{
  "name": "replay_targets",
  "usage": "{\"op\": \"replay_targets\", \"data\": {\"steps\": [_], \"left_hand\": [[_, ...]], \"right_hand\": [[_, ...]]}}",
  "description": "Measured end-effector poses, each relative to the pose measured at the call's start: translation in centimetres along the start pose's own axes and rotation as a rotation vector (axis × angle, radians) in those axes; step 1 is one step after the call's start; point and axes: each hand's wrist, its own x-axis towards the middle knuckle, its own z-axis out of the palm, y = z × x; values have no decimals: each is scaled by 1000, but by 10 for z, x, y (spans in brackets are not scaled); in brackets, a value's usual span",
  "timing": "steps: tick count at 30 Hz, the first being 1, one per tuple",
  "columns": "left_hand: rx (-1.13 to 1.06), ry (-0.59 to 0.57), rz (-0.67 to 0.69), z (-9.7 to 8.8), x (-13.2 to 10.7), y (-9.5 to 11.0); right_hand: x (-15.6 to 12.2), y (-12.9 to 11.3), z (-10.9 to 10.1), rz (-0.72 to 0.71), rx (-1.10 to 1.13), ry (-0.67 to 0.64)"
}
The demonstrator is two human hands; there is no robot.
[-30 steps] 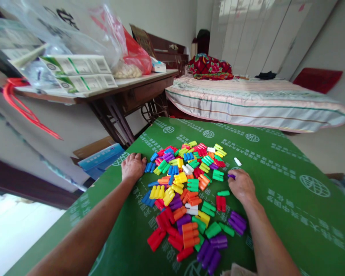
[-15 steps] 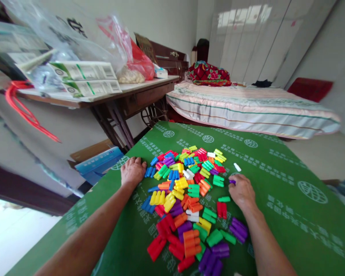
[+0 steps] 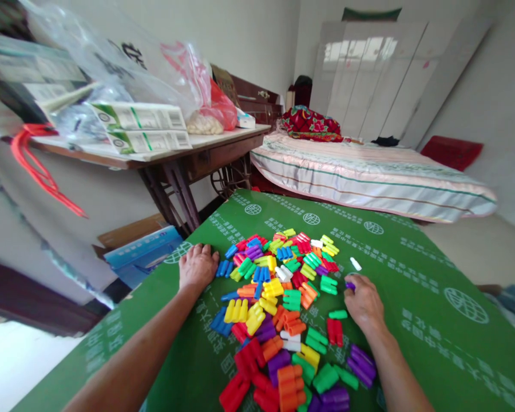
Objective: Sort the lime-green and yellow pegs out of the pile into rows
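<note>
A heap of colourful plastic pieces (image 3: pixel 283 303), red, orange, yellow, green, blue, purple and white, is spread over a green printed mat (image 3: pixel 412 297). My left hand (image 3: pixel 197 268) lies on the mat at the heap's left edge, fingers curled down beside blue pieces (image 3: pixel 223 268). On the heap's right side my right hand (image 3: pixel 363 302) is closed round a small purple piece (image 3: pixel 351 285), which shows at the fingertips. A single white piece (image 3: pixel 356 264) lies apart just beyond that hand.
A wooden table (image 3: pixel 189 154) at the left carries boxes, plastic bags and a red cord. Under it lies a blue box (image 3: pixel 143 254). Behind the mat stands a bed (image 3: pixel 369 177) with striped bedding; a white wardrobe (image 3: pixel 369 74) stands at the back wall.
The view has tilted up a little, so everything sits lower in the frame. Both hands stay where they were on the mat, the right still holding the purple piece.
</note>
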Motion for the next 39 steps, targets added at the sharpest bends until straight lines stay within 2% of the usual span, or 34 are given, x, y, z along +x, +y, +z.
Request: {"op": "replay_targets", "data": {"steps": [10, 22, 26, 29, 32, 35, 36, 39], "left_hand": [[4, 29, 9, 4, 0, -2], [0, -8, -8, 1, 2, -2], [-64, -5, -19, 3, 1, -6], [-203, 12, -33, 3, 5, -13], [-361, 2, -81, -11, 10, -17], [-450, 38, -109, -42, -1, -4], [-579, 74, -85, -53, -10, 4], [-852, 116, 153, -78, -56, 31]], "right_hand": [[1, 2, 0, 14, 36, -26], [3, 2, -1, 18, 61, -25], [3, 2, -1, 7, 57, -16], [3, 1, -2, 7, 51, -22], [3, 0, -2, 10, 55, -36], [3, -1, -2, 10, 49, -40], [3, -1, -2, 0, 45, -37], [2, 0, 0, -29, 32, -23]]}}
